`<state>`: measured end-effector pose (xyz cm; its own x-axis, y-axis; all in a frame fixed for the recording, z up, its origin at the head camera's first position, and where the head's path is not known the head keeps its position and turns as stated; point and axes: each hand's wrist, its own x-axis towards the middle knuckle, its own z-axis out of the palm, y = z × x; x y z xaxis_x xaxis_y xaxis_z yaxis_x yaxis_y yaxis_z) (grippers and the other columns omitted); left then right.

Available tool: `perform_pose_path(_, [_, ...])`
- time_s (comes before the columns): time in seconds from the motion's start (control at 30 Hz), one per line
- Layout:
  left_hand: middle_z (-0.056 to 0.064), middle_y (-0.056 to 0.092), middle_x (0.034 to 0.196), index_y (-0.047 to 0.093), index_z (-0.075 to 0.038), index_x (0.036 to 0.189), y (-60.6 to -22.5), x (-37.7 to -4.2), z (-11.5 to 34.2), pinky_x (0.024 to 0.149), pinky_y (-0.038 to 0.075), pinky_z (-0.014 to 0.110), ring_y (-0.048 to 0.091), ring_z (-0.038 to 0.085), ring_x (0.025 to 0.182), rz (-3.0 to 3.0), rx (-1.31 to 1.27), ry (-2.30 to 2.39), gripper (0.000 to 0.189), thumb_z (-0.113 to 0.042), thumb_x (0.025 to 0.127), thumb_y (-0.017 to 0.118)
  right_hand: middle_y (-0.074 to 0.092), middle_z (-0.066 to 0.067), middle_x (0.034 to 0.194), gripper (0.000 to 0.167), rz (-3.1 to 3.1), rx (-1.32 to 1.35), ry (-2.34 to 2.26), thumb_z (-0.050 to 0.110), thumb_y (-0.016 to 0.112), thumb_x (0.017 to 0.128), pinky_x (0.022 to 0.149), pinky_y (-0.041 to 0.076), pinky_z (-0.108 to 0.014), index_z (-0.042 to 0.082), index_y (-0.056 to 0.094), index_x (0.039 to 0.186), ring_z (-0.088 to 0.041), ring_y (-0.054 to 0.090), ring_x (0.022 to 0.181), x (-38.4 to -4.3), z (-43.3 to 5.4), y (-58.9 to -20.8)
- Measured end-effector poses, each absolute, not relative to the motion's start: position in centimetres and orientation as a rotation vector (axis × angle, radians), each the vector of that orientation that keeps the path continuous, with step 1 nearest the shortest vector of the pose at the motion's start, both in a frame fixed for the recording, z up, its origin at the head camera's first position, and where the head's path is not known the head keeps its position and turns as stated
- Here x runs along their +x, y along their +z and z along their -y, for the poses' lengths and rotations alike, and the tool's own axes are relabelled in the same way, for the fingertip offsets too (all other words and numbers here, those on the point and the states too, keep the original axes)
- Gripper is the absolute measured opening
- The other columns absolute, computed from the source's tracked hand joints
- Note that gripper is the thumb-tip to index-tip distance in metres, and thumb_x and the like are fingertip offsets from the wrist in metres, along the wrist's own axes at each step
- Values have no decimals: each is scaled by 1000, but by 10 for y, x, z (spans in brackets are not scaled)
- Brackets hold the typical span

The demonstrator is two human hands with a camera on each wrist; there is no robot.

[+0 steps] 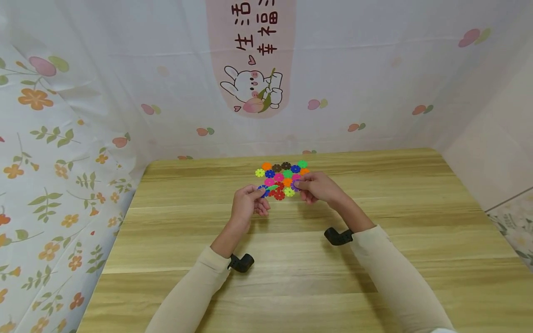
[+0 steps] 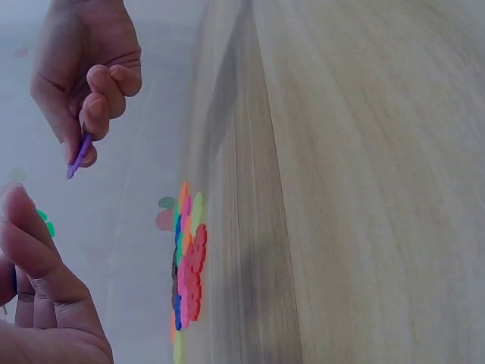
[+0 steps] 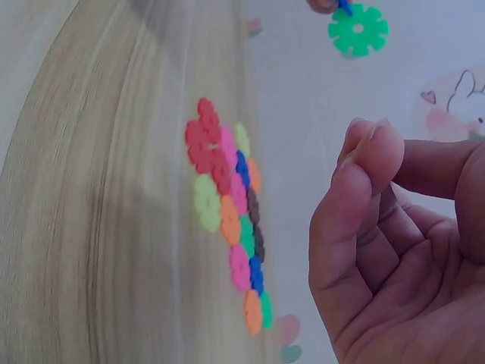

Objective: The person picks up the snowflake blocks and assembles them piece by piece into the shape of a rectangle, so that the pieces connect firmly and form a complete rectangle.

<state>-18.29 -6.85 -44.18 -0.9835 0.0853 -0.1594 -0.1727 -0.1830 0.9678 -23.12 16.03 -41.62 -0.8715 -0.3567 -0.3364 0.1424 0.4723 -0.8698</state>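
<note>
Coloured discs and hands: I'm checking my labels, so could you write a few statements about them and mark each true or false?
1. The left hand and the right hand are apart. True.
2. The right hand pinches an orange disc. False: it pinches a purple disc.
3. The left hand holds a blue disc that touches a green disc. True.
4. Red discs and brown discs lie on the table. True.
5. The brown ones lie nearer the person. False: the red ones do.
</note>
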Motion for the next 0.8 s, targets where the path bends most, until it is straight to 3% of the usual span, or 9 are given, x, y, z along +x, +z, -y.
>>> perform_pose_path(0.8, [6, 63, 60, 52, -2, 80, -438, -179, 63, 50, 53, 28, 60, 16, 46, -1862, -70, 2271, 24, -15, 100, 53, 59, -5, 62, 29, -2157, -228, -1539, 27, 55, 100, 54, 53, -33, 3, 60, 86, -16, 53, 49, -219, -138, -404])
